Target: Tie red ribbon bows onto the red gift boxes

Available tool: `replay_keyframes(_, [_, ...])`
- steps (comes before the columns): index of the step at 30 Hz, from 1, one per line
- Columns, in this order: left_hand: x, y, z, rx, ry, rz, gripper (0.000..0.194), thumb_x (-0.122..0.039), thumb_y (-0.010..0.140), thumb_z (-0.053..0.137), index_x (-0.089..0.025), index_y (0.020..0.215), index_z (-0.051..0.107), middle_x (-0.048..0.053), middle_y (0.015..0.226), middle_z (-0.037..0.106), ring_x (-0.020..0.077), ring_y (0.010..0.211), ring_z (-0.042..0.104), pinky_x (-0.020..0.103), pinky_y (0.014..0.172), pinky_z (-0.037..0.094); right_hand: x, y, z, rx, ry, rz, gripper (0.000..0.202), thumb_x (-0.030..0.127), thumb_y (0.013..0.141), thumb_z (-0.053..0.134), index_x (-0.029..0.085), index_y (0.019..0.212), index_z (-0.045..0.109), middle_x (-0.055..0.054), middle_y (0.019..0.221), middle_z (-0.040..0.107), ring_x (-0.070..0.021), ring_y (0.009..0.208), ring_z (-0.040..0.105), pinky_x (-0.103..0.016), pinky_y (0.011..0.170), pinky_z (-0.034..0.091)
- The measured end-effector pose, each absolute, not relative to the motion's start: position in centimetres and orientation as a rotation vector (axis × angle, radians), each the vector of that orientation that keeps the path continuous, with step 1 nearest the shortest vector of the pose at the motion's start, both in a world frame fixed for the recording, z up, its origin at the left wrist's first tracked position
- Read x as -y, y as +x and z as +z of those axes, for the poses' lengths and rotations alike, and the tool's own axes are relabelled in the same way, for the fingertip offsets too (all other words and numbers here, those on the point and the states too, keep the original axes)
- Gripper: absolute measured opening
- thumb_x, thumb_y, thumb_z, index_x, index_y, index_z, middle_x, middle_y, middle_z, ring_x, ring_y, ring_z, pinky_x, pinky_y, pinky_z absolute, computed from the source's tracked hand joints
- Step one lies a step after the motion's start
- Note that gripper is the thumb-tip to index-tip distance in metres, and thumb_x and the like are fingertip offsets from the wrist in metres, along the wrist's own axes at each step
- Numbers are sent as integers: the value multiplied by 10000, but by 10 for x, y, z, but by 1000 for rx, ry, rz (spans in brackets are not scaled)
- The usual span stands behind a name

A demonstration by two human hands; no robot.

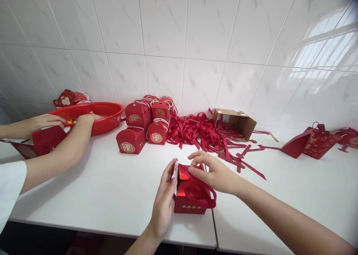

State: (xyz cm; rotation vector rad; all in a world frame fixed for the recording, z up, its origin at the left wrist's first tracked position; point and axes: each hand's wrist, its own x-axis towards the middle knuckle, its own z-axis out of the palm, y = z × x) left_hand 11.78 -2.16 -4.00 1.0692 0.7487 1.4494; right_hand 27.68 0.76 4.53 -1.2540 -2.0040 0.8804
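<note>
A small red gift box (190,206) with gold characters stands near the front edge of the white table, its top partly open. A dark red ribbon loop (205,195) hangs over its top and right side. My left hand (165,204) holds the box's left side, thumb and fingers along the raised white-backed flap. Over the top, my right hand (211,171) has its fingers bent, with fingertips on the red flap and ribbon; whether they pinch anything is unclear.
Finished red boxes (138,115) stand by the wall, beside piled ribbons (192,130) and a tipped cardboard box (248,126). At left, another person's arms (67,146) reach to a red basin (107,126). More red boxes (319,143) stand right.
</note>
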Motion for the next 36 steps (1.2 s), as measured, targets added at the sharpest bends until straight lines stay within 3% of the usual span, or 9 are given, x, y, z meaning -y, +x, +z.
replay_keyframes(18, [25,117,-41,-765,1119,1423,438,-386,927,424,-310,1357,405,-18,1507,318,197,1424,155,308,1136,273,-14,278,45,2014,-1114,1286,98,269,768,627,192,710,644,-42,1147,595,-209,1051,558,-317,905,421])
replay_keyframes(24, [29,119,-36,-764,1145,1385,439,-418,918,432,-287,1337,424,9,1515,293,216,1413,196,306,1128,282,-18,277,46,1981,-1238,1360,141,293,772,606,176,695,625,-50,1154,591,-152,803,584,-291,751,466])
replay_keyframes(31, [26,117,-38,-869,1227,1381,474,-448,913,421,-289,1353,349,34,1490,313,221,1397,223,362,1129,243,-21,272,48,2056,-1312,1168,122,286,759,612,197,687,656,-35,1108,616,-213,1003,579,-330,910,411])
replay_keyframes(33, [20,113,-34,-1000,1293,1391,425,-475,924,367,-272,1296,400,54,1449,363,231,1375,262,392,1116,241,-22,272,47,2069,-1317,1133,117,300,763,611,210,709,664,-30,1112,619,-217,1021,576,-346,931,404])
replay_keyframes(36, [10,108,-23,-1132,1403,1301,325,-476,917,366,-222,1016,542,79,1341,467,254,1279,395,403,1055,307,-22,270,42,2084,-1321,1057,127,329,771,614,223,736,673,-27,1107,623,-218,1028,576,-366,961,390])
